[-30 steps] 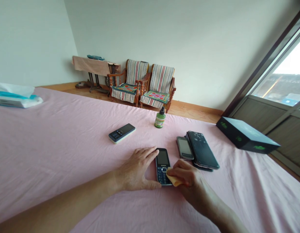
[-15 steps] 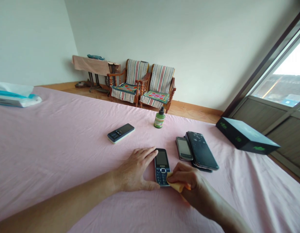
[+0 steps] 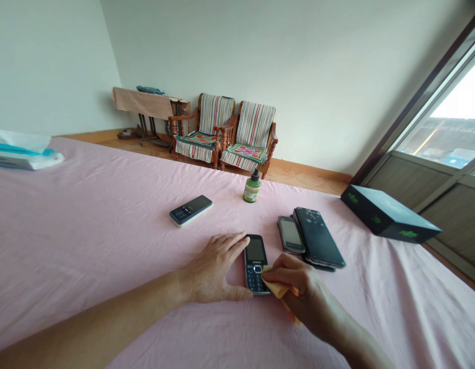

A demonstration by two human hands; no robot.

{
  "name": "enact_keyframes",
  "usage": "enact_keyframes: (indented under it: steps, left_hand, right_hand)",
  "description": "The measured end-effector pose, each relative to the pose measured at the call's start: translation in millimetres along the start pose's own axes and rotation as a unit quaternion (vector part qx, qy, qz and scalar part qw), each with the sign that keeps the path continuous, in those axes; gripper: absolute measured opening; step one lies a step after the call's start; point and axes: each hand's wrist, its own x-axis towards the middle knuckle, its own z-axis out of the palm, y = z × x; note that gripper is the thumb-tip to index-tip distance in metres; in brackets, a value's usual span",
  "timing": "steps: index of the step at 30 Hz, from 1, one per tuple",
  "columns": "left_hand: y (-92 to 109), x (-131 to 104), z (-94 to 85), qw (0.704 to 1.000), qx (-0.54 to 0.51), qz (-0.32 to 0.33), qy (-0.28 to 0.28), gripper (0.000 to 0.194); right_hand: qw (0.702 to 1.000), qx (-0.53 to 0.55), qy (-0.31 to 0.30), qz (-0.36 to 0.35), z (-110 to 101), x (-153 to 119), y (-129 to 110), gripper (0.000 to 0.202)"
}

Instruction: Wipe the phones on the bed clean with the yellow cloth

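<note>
A dark blue keypad phone (image 3: 256,251) lies face up on the pink sheet in front of me. Along its left side my left hand (image 3: 216,269) rests flat with fingers stretched; the index fingertip touches the upper left edge and the thumb the lower left corner. Pinched in my right hand (image 3: 299,282) is a yellow-orange cloth (image 3: 275,288), pressed against the right side of the phone's keypad. Beyond my left hand lies another keypad phone (image 3: 191,210), apparently on top of a lighter one. To the right sit a small grey phone (image 3: 291,234) and a large dark smartphone (image 3: 319,237) stacked on something dark.
A green bottle with a black top (image 3: 252,187) stands near the sheet's far edge. A black box (image 3: 389,214) lies at the right, a tissue pack (image 3: 24,151) at the far left. Two wooden armchairs (image 3: 248,134) and a cloth-covered table (image 3: 145,103) stand beyond.
My right hand and the cloth have shifted slightly up along the phone's right side. My left hand and the phones keep their places.
</note>
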Motion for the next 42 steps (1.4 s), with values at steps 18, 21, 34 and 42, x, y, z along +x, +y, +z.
enact_keyframes:
  steps: [18,21,34,42]
  left_hand:
    - [1,0,-1.6,1.0,0.0,-0.006,-0.005,0.098]
    - [1,0,-1.5,1.0,-0.001,-0.004,-0.005,0.099]
    - [-2,0,1.5,1.0,-0.005,0.005,0.009,0.097]
    - [0,0,-0.2,1.0,-0.007,-0.001,0.005,0.097]
  right_hand:
    - [1.0,0.01,0.004,0.01,-1,0,3,0.036]
    - [1.0,0.01,-0.018,-0.002,0,0,1,0.037]
    - [1.0,0.006,-0.016,-0.014,7,2,-7,0.038]
    - [1.0,-0.003,0.022,-0.018,15,4,-3,0.036]
